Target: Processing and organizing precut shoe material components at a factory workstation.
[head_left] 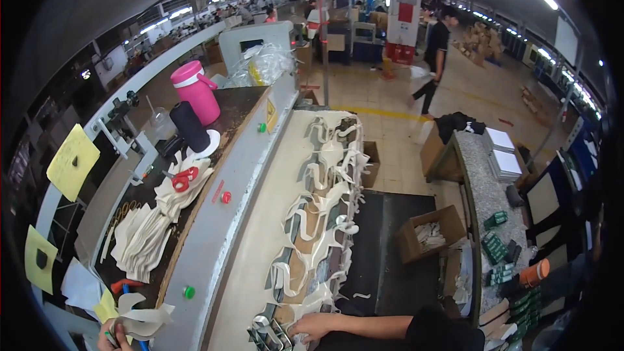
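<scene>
At the lower left edge, my left hand point(112, 337) is closed on curved cream fabric pieces point(144, 322); a small green thing shows by its fingers, too little to name. My right hand point(316, 326) reaches from the right onto the near end of the row, its fingers bent down among cream strips; what they grip is hidden. Beside it lies a shiny metal frame or die point(270, 333). The long row of cream cut pieces point(318, 221), with brown and grey panels between, runs away along the pale conveyor belt point(260, 221).
Left of the belt, a wooden shelf holds stacked cream pieces point(140, 244), red-handled scissors point(184, 180), a black thread cone point(190, 129) and a pink jug point(197, 94). On the right stand a cardboard box point(430, 233) and a speckled table point(471, 175). A person point(435, 58) walks beyond.
</scene>
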A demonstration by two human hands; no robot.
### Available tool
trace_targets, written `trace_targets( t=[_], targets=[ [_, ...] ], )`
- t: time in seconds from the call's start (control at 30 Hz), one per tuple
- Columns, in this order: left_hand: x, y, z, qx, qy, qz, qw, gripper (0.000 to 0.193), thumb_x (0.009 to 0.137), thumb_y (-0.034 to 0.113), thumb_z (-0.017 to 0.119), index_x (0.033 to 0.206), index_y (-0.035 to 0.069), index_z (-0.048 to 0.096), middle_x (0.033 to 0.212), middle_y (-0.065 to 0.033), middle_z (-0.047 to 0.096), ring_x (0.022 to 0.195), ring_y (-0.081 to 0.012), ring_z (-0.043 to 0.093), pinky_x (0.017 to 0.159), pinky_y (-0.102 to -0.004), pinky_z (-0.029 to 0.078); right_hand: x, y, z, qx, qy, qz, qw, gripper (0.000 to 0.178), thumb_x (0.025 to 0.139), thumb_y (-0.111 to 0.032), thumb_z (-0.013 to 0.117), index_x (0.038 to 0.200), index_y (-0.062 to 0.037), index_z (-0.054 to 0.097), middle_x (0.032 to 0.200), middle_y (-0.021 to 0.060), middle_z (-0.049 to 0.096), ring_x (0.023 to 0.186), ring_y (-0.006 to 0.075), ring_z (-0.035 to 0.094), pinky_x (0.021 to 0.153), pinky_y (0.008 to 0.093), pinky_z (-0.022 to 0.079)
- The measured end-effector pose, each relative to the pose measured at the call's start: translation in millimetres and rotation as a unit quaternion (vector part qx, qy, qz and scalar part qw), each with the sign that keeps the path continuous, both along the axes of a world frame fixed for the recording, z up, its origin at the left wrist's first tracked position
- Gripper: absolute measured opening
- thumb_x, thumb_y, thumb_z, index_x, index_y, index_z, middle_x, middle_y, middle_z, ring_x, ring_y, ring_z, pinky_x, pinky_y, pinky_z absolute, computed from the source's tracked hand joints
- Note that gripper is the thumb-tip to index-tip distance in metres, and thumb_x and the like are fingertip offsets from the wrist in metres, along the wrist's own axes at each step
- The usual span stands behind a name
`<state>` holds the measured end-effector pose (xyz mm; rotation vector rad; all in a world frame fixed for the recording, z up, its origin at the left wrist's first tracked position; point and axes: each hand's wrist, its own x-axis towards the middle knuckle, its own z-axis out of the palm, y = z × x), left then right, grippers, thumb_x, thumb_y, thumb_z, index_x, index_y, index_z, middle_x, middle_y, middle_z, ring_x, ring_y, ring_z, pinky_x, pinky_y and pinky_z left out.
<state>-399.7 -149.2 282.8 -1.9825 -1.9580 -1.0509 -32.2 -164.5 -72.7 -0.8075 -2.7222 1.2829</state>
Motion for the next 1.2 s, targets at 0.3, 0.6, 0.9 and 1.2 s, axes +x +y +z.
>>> trace_targets(
  t=[0.3,0.6,0.9,1.2],
  targets=[
    [100,83,67,0.000,-0.003,0.043,0.999,0.010,0.089,0.006,0.075,0.097,0.002,0.076,0.079,-0.0043,0.070,0.073,-0.0163,0.061,0.068,-0.0312,0.048,63,96,2,-0.132,0.146,-0.155,0.968,0.058,0.086,-0.040,0.087,0.131,-0.0090,0.068,0.105,0.0095,0.076,0.096,0.0236,0.074,0.085,0.0366,0.060],
    [-107,184,28,0.129,-0.448,0.189,0.864,0.021,0.095,0.018,0.078,0.106,0.001,0.071,0.063,0.0036,0.053,0.045,-0.0065,0.038,0.044,-0.0255,0.026,65,111,-20,-0.143,0.053,0.149,0.977,0.054,0.085,-0.048,0.083,0.122,-0.0105,0.072,0.108,0.0050,0.079,0.110,0.0275,0.071,0.103,0.0411,0.049],
    [-156,194,-70,-0.289,-0.018,0.335,0.897,0.058,0.078,0.038,0.088,0.105,-0.011,0.072,0.100,-0.0256,0.077,0.089,-0.0365,0.077,0.077,-0.0433,0.061,66,124,-18,-0.241,0.093,0.122,0.958,0.049,0.088,-0.039,0.084,0.124,-0.0078,0.072,0.106,0.0099,0.079,0.103,0.0250,0.075,0.094,0.0367,0.055],
    [-116,217,-22,-0.292,0.082,0.326,0.896,0.066,0.085,0.049,0.078,0.127,-0.001,0.070,0.119,-0.0283,0.072,0.112,-0.0428,0.069,0.099,-0.0469,0.055,66,124,-16,-0.275,0.115,0.119,0.947,0.043,0.093,-0.031,0.080,0.128,-0.0087,0.071,0.105,0.0092,0.079,0.100,0.0229,0.075,0.091,0.0359,0.056]
  ],
)
